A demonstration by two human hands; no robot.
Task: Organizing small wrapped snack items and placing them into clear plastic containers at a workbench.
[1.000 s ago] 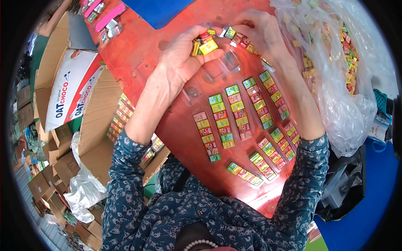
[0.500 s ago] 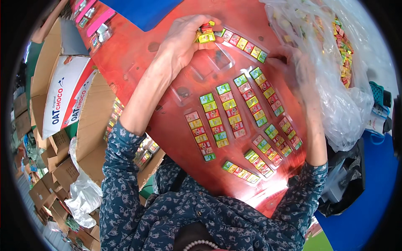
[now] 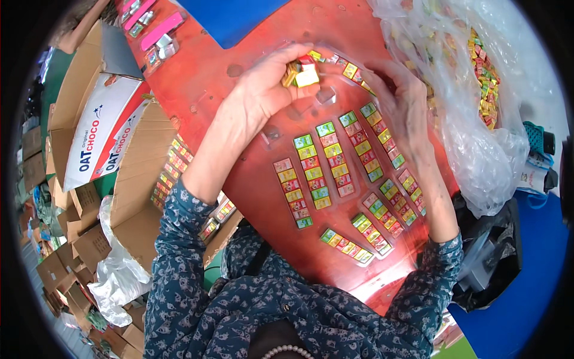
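Observation:
Several small yellow and red boxes (image 3: 306, 75) are gathered in the curled fingers of my left hand (image 3: 270, 81), over the far part of the red table (image 3: 239, 185). My right hand (image 3: 399, 93) is smeared by motion beside a clear plastic tray (image 3: 350, 69) filled with a row of the same small boxes, and covers part of it. Whether the right fingers hold anything is hidden. Nearer to me lie several filled trays, such as one long tray (image 3: 312, 170) and one short tray (image 3: 347, 246). A bare clear tray (image 3: 272, 136) lies below my left wrist.
At the right, a large clear bag (image 3: 487, 161) holds loose small boxes (image 3: 485, 78). An open carton (image 3: 134, 185) stands at the left, with filled trays (image 3: 173, 170) in it. Pink strips (image 3: 162, 30) and a blue sheet (image 3: 239, 18) lie at the far side.
My left hand has moved slightly nearer and to the right, still holding the small boxes. My right hand has shifted left over the far filled tray. The whole view has shifted a little.

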